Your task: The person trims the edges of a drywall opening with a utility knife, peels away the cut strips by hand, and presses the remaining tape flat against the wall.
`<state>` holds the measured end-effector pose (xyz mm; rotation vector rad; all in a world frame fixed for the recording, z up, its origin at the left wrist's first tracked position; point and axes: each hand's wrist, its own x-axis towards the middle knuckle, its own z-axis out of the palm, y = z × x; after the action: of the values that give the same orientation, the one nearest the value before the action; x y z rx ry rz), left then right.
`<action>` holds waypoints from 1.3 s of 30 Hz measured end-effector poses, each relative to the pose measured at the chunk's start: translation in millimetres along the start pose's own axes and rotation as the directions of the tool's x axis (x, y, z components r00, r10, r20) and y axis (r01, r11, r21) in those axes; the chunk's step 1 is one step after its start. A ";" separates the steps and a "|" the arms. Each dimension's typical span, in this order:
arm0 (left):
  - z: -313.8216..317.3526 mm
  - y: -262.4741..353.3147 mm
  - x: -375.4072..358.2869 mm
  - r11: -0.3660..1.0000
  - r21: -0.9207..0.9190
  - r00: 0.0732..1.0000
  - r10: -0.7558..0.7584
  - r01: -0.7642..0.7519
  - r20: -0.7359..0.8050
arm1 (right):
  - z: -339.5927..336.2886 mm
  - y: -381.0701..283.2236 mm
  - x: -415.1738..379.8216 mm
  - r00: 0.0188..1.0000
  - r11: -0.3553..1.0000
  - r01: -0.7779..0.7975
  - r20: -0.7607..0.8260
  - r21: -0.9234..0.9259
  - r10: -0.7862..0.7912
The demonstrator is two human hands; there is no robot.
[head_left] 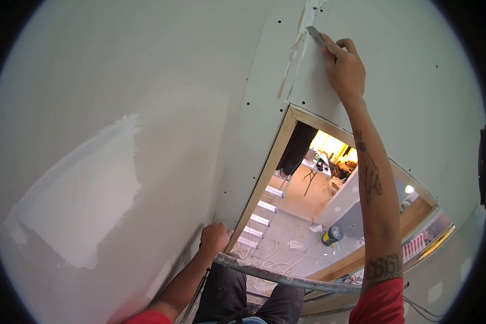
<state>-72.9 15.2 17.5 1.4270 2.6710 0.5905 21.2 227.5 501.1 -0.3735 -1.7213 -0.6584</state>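
In the head view my right hand point(346, 67) is raised high, closed round a putty knife point(315, 35). The blade lies at a vertical drywall joint point(297, 46) streaked with white compound and torn-looking tape, above the corner of a wooden door frame point(264, 186). Lower down, my left hand point(215, 237) is closed beside the frame's left edge, near a scaffold rail point(286, 279). I cannot tell what its fingers grip.
A broad patch of wet-looking compound point(92, 194) covers part of the left wall. Through the opening show a ladder point(260, 220), a dark bucket point(332, 235), loose cables on the floor point(272, 264) and a cluttered folding table point(314, 166). A person's dark-trousered leg point(297, 148) is on the ladder.
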 end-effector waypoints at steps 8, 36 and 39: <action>-0.7 0.4 -0.6 0.999 0.049 0.999 0.014 -0.013 -0.034 | -7.8 -5.4 12.2 0.999 1.000 0.010 0.048 0.002 -0.011; 0.5 1.0 -1.9 1.000 -0.001 0.993 0.031 -0.032 -0.110 | -16.8 -1.4 -9.2 0.999 0.999 -0.039 0.037 0.011 0.039; -1.9 2.0 -3.3 0.999 0.027 0.994 0.031 -0.029 -0.104 | -14.9 -6.4 -0.3 0.997 0.999 0.032 0.066 -0.010 -0.032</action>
<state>-69.9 12.9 19.5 1.4851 2.7503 0.6537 29.3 213.4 501.5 -0.3795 -1.7900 -0.6854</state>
